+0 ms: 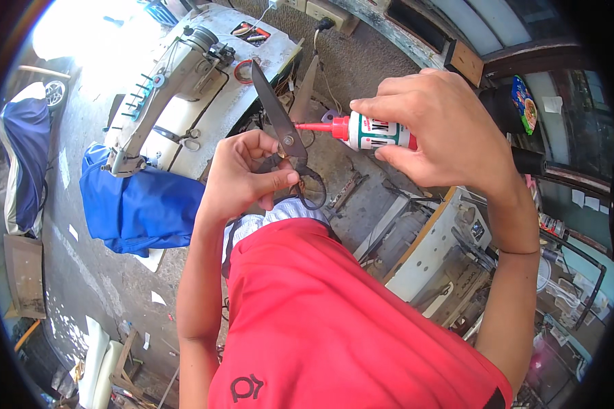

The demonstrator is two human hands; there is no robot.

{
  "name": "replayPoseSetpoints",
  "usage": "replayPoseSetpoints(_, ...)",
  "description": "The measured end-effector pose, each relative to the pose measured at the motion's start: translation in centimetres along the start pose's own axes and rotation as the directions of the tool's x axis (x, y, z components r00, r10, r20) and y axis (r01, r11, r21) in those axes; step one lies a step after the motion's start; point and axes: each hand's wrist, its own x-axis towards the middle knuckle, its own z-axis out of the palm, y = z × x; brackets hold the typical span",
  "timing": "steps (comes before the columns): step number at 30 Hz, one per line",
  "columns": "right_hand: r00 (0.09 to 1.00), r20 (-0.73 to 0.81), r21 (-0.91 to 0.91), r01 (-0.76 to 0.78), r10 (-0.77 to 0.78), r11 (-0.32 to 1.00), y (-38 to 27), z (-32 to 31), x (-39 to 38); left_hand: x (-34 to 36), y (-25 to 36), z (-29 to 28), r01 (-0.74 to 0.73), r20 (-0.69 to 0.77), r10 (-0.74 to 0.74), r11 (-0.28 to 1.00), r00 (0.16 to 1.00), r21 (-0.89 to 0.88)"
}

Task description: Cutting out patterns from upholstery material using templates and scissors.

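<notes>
My left hand [242, 170] is closed on the dark handles of a large pair of scissors [275, 109]. The blades point up and away from me and stand apart, with the pivot screw just above my fingers. In my right hand [436, 126] is a small white oil bottle [372, 131] with a red cap and a long thin red nozzle, held sideways between thumb and fingers. The nozzle's tip points left and lies at the scissors, close above the pivot; whether it touches the metal I cannot tell.
A sewing machine [164, 88] stands on a white table at the upper left, blue cloth [140, 204] hanging below it. Another machine table [430, 252] is at the right. A red tape roll [244, 71] lies near the table edge. Paper scraps dot the floor [109, 273].
</notes>
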Motion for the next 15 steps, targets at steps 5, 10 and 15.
replayPoseSetpoints(5, 0.999, -0.036, 0.002, -0.018, 0.019, 1.0, 0.2, 0.5, -0.6, 0.5, -0.5, 0.0, -0.011, 0.034, 0.013, 0.999, 0.999, -0.038)
replayPoseSetpoints(10, 0.998, -0.031, -0.008, -0.059, 0.059, 0.998, 0.5, 0.6, -1.6, 1.1, -0.3, 0.6, -0.013, 0.056, 0.014, 1.0, 0.998, -0.026)
replayPoseSetpoints(15, 0.995, -0.055, 0.01, -0.078, 0.078, 0.997, 1.0, 0.8, -2.5, 1.6, 0.2, 1.5, -0.011, 0.052, 0.012, 1.0, 0.999, -0.016)
